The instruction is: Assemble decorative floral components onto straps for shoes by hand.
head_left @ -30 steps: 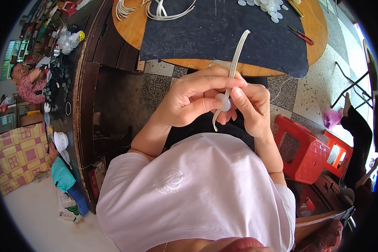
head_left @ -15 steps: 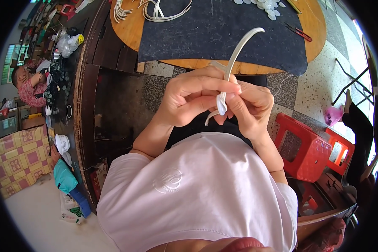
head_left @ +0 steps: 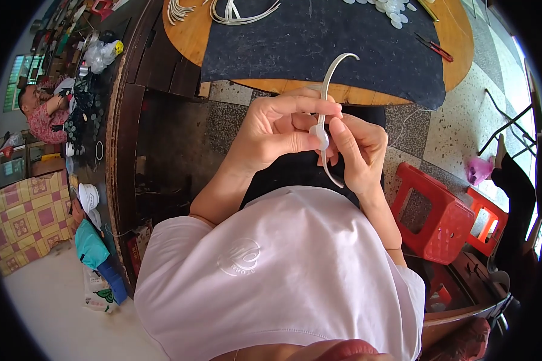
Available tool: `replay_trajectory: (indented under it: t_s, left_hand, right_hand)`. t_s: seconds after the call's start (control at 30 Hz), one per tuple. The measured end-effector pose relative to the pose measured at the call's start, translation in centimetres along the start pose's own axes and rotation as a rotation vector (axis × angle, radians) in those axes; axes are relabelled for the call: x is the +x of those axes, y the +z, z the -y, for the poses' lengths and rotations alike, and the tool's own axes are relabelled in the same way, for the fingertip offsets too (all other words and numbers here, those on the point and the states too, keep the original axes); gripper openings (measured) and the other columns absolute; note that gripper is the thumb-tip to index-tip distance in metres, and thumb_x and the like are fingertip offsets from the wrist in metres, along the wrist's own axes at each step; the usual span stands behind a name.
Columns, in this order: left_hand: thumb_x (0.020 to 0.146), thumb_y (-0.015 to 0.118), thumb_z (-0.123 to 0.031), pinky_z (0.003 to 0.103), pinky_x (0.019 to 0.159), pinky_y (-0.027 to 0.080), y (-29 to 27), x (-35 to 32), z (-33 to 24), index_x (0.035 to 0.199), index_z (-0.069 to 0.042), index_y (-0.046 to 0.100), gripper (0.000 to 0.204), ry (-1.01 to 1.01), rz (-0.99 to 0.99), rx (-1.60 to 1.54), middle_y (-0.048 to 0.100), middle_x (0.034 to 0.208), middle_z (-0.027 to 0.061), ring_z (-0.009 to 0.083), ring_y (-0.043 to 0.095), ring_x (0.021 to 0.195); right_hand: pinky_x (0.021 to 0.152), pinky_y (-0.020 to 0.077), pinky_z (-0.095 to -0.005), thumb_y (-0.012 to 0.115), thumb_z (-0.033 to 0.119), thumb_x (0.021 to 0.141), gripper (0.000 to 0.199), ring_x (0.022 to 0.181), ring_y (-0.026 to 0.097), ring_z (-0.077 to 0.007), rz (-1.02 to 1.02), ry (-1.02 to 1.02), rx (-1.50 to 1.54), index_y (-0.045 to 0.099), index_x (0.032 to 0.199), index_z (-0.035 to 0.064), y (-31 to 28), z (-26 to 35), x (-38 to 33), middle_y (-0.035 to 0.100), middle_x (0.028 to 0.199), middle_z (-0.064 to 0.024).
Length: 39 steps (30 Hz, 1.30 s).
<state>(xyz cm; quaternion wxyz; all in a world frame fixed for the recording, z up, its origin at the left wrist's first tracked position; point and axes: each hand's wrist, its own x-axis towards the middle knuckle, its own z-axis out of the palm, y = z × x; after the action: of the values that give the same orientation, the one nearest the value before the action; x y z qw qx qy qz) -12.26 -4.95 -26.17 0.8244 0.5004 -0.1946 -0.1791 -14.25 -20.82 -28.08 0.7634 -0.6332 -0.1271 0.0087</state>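
White strip [head_left: 326,84] and disc [head_left: 321,137] pinched in left hand [head_left: 268,129] by tabletop [head_left: 358,96] near edge, right hand [head_left: 365,143] grip unclear; I'd steady disc by rim.

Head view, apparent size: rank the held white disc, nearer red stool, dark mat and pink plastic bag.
Largest to smallest:
1. Dark mat
2. Nearer red stool
3. Pink plastic bag
4. White disc

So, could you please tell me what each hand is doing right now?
Left hand: closed on the white disc and strip.
Right hand: curled beside them; grip unclear.
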Motion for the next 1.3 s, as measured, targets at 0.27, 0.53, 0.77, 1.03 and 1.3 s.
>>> replay_trajectory:
  t_s: [0.27, 0.53, 0.77, 1.03, 1.3]
  left_hand:
    - [0.069, 0.055, 0.019, 0.027, 0.063, 0.054, 0.1, 0.1, -0.3, 0.107, 0.007, 0.056, 0.04, 0.027, 0.063, 0.198, 0.053, 0.106, 0.0144, 0.0207, 0.063, 0.076]
    - [0.065, 0.052, 0.023, 0.029, 0.06, 0.054, 0.6, 0.1, -0.3, 0.104, 0.012, 0.055, 0.04, 0.066, 0.087, 0.219, 0.052, 0.103, 0.0209, 0.0253, 0.063, 0.073]
    - [0.065, 0.051, 0.024, 0.028, 0.058, 0.053, 0.5, 0.0, -0.1, 0.103, 0.012, 0.056, 0.04, 0.057, 0.091, 0.251, 0.053, 0.1, 0.0205, 0.0245, 0.063, 0.07]
    - [0.067, 0.051, 0.023, 0.025, 0.059, 0.052, 0.7, 0.3, -0.3, 0.105, 0.01, 0.056, 0.04, 0.05, 0.087, 0.276, 0.054, 0.1, 0.0165, 0.0201, 0.063, 0.072]
    - [0.071, 0.05, 0.019, 0.022, 0.063, 0.051, 1.1, 0.4, -0.2, 0.11, 0.006, 0.054, 0.041, -0.023, -0.036, 0.322, 0.056, 0.103, 0.0117, 0.0133, 0.061, 0.075]
  right_hand:
    - [0.04, 0.0384, -0.0184, 0.053, 0.012, 0.088, 0.026, 0.046, 0.052, -0.0072, 0.031, 0.143, 0.096, 0.062, 0.07, -0.0044, -0.2, 1.0, -0.1, 0.056, 0.055, -0.0047]
    - [0.041, 0.04, -0.0194, 0.053, 0.009, 0.087, 0.024, 0.047, 0.055, -0.0091, 0.072, 0.118, 0.158, 0.063, 0.071, -0.0055, -0.6, 0.8, -0.3, 0.058, 0.057, -0.0071]
    - [0.041, 0.0416, -0.0198, 0.052, 0.007, 0.086, 0.023, 0.047, 0.056, -0.0096, 0.044, 0.057, 0.152, 0.062, 0.07, -0.0054, -0.5, 0.6, -0.4, 0.058, 0.056, -0.0067]
    - [0.041, 0.0425, -0.0186, 0.051, 0.005, 0.086, 0.024, 0.047, 0.057, -0.0089, -0.006, 0.03, 0.099, 0.062, 0.068, -0.0048, -0.3, 0.3, -0.4, 0.059, 0.057, -0.0065]
    - [0.041, 0.042, -0.0181, 0.053, 0.005, 0.086, 0.018, 0.048, 0.057, -0.0089, -0.15, 0.059, 0.014, 0.062, 0.073, -0.0042, 0.5, 0.1, -0.2, 0.06, 0.062, -0.0076]
